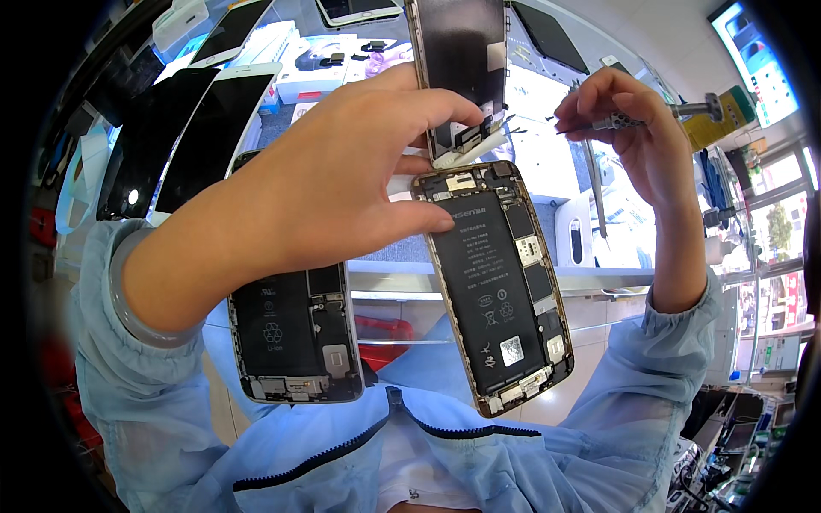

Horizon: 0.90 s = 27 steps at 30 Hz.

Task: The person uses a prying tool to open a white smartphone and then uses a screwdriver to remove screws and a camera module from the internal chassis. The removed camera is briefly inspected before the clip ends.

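Note:
My left hand (342,171) grips an upright phone screen assembly (457,56), its thumb resting on the battery of an opened gold-framed phone (483,299) just below, where small cables and connectors show. In my right hand (641,145) is a slim metal screwdriver (617,120), pinched in curled fingers, its tip to the right of those connectors. A second opened phone (286,333), silver-framed with a black battery, lies at the lower left, partly hidden under my left forearm. Thin metal tweezers (599,205) lie below my right hand.
Several phones (198,128) lie at the left of the lit glass counter (389,282), with white boxes (310,70) and small parts behind. A yellow container (718,120) stands at the right, a monitor (753,64) beyond it. A red object (380,338) shows beneath the glass.

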Tool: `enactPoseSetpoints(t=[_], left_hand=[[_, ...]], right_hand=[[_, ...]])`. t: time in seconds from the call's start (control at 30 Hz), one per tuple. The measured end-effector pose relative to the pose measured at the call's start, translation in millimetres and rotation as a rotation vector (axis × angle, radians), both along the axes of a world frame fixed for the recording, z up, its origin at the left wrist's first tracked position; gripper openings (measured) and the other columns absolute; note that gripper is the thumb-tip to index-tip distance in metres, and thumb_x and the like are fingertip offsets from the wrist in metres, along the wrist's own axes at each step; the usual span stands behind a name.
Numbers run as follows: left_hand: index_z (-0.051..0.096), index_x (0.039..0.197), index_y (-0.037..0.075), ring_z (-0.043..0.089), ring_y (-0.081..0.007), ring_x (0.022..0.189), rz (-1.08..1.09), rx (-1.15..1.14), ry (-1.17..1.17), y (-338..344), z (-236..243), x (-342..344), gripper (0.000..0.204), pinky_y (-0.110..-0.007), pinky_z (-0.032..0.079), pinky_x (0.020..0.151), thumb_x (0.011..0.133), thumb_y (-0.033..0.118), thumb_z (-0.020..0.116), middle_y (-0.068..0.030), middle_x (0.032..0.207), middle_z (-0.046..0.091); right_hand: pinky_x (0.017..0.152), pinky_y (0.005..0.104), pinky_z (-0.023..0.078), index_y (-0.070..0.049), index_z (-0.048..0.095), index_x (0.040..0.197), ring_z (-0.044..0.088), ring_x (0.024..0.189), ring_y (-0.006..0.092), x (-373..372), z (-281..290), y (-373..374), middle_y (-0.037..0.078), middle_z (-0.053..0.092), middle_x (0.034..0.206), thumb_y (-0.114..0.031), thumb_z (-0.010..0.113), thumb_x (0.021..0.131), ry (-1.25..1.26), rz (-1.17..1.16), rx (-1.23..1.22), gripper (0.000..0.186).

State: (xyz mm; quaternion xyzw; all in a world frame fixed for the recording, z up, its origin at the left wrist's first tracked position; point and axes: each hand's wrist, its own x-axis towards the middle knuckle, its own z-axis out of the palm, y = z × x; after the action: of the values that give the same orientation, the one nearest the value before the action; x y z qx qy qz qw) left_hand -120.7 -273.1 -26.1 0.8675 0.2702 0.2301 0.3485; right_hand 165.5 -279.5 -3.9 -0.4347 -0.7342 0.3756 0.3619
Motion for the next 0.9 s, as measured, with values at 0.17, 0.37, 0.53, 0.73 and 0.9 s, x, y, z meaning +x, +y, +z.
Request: enactPoseSetpoints(t=[0.17, 0.37, 0.53, 0.73, 0.9], left_hand=[[0.051, 0.126, 0.007, 0.058, -0.0249, 0.109, 0.002, -0.045, -0.015, 0, 0, -2, 0.065, -0.039, 0.05, 0.096, 0.066, -0.007, 0.073, -0.0071, 0.113, 0.048], [0.051, 0.125, 0.007, 0.058, -0.024, 0.108, 0.0, -0.017, -0.037, 0, -3, -1, 0.066, -0.038, 0.051, 0.096, 0.066, -0.007, 0.074, -0.0065, 0.113, 0.049], [0.051, 0.125, 0.006, 0.058, -0.022, 0.103, -0.011, 0.024, -0.04, -1, -3, -1, 0.065, -0.036, 0.051, 0.095, 0.066, -0.007, 0.074, -0.0072, 0.111, 0.049], [0.051, 0.124, 0.005, 0.056, -0.0205, 0.1, -0.024, 0.029, -0.066, 1, -5, -1, 0.063, -0.035, 0.052, 0.093, 0.066, -0.005, 0.075, -0.0081, 0.11, 0.048], [0.051, 0.124, 0.004, 0.055, -0.0204, 0.099, -0.028, 0.023, -0.052, 1, -4, -1, 0.062, -0.034, 0.052, 0.093, 0.066, -0.005, 0.074, -0.0089, 0.111, 0.047]], right_hand=[[0.069, 0.0242, 0.046, 0.002, 0.061, 0.089, 0.057, 0.077, 0.0143, -17, -2, -10, 0.007, 0.061, 0.087, -0.004, 0.046, 0.085, -0.091, 0.044, 0.309, 0.016], [0.055, 0.031, 0.043, -0.005, 0.064, 0.082, 0.059, 0.065, 0.0227, -48, -7, -23, 0.006, 0.06, 0.076, -0.001, 0.071, 0.072, -0.511, 0.074, 0.453, 0.013], [0.054, 0.0297, 0.042, -0.004, 0.065, 0.083, 0.059, 0.064, 0.02, -50, -6, -24, 0.006, 0.061, 0.075, -0.002, 0.072, 0.071, -0.553, 0.071, 0.467, 0.013], [0.054, 0.0278, 0.04, -0.002, 0.066, 0.085, 0.056, 0.063, 0.0162, -53, -14, -24, 0.006, 0.06, 0.075, -0.003, 0.072, 0.073, -0.526, 0.05, 0.458, 0.013], [0.058, 0.0326, 0.044, -0.002, 0.063, 0.083, 0.059, 0.068, 0.0244, -57, -9, -26, 0.009, 0.06, 0.076, -0.002, 0.07, 0.074, -0.593, 0.025, 0.437, 0.011]])
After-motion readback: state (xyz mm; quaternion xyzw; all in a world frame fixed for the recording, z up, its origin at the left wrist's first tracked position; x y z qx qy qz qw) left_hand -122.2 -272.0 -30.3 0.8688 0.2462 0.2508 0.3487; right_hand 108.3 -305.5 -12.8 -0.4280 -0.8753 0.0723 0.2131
